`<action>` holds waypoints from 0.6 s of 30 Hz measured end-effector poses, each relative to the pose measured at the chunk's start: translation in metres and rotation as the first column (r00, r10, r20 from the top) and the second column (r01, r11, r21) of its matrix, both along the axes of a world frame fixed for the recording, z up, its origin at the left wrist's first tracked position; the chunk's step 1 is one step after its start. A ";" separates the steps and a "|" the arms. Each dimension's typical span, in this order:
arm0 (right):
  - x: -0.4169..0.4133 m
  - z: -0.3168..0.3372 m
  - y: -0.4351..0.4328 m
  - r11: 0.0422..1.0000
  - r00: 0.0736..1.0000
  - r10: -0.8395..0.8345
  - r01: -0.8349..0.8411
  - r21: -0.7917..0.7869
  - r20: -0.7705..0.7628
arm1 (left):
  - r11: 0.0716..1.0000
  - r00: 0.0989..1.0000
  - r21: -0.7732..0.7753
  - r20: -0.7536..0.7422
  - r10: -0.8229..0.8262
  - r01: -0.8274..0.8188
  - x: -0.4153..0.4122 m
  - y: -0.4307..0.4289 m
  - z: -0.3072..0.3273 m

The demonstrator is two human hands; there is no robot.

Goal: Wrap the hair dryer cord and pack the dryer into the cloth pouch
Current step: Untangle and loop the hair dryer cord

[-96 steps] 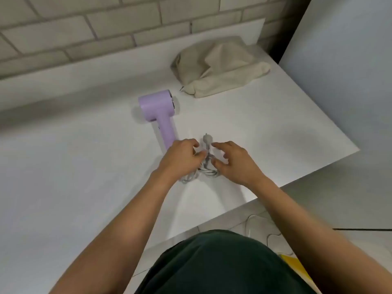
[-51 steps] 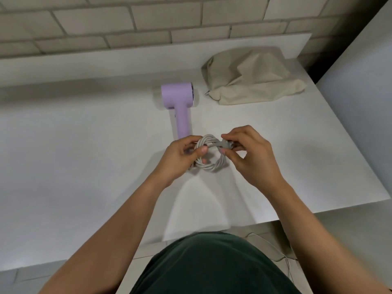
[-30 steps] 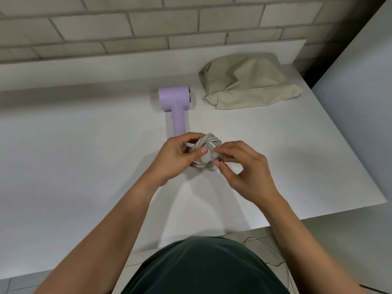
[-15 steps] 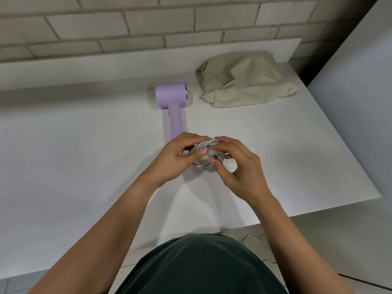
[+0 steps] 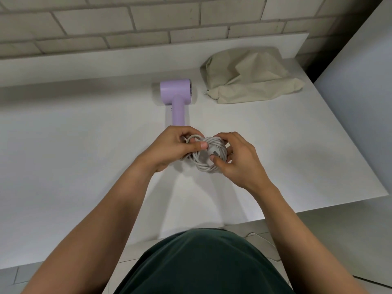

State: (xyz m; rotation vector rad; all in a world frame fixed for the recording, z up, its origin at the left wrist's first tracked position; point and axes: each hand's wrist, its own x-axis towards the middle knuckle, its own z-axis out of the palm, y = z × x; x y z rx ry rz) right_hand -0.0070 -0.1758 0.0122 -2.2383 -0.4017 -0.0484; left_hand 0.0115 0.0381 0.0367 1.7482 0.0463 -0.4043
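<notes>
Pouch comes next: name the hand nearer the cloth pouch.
Right. The right hand grips the coiled cord in front of the cloth pouch; the left hand holds the same coil farther left, by the hair dryer.

- Head view: wide-angle worn camera, faces forward and down, close above the left hand (image 5: 169, 147) and right hand (image 5: 239, 160) gripping the cord (image 5: 206, 165) at centre.
- Beyond the grip: dryer (image 5: 176, 92), pouch (image 5: 250, 77), wall (image 5: 148, 18); nearer: the wearer's torso (image 5: 203, 264).

lilac dryer (image 5: 177, 96), pale grey cord (image 5: 204, 164), beige pouch (image 5: 250, 77), white table (image 5: 84, 145).
</notes>
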 end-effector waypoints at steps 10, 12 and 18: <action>0.009 0.011 -0.003 0.977 0.980 -0.134 0.155 0.146 -0.146 | 0.984 0.985 -0.071 -0.068 0.157 -0.162 0.000 0.003 -0.008; 0.008 0.012 -0.001 0.980 0.985 -0.121 0.139 0.143 -0.126 | 0.981 0.981 0.040 0.010 0.192 -0.192 0.000 0.005 -0.012; 0.006 0.018 0.002 0.971 0.987 -0.126 0.143 0.193 -0.097 | 0.942 0.960 0.198 0.132 0.249 -0.272 0.001 0.011 -0.008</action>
